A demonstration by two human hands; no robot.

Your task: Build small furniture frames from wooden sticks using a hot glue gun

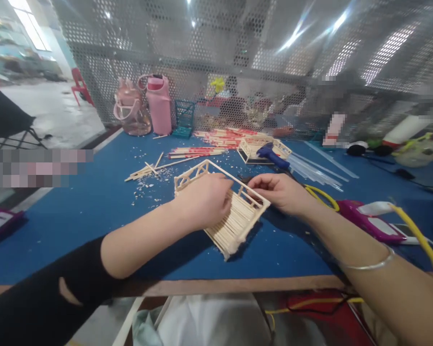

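Note:
A small tray-like model of pale wooden sticks (234,218), with a slatted floor and low railings, is tilted above the blue table. My left hand (209,199) reaches over it with curled fingers, close to the slats and the far rail; its fingertips are turned away, so what they pinch is hidden. At the model's right side, my right hand (279,192) has thumb and fingers closed at the railing. A blue glue gun (272,154) lies just beyond my right hand, by a second stick model (250,150).
Red-marked sticks (227,138) are piled at the back; loose sticks (147,169) and crumbs lie left. Clear glue sticks (315,168) and a purple power strip (371,223) with yellow cable are right. A pink bottle (159,105) and jug (132,110) stand by the perforated metal screen (209,43).

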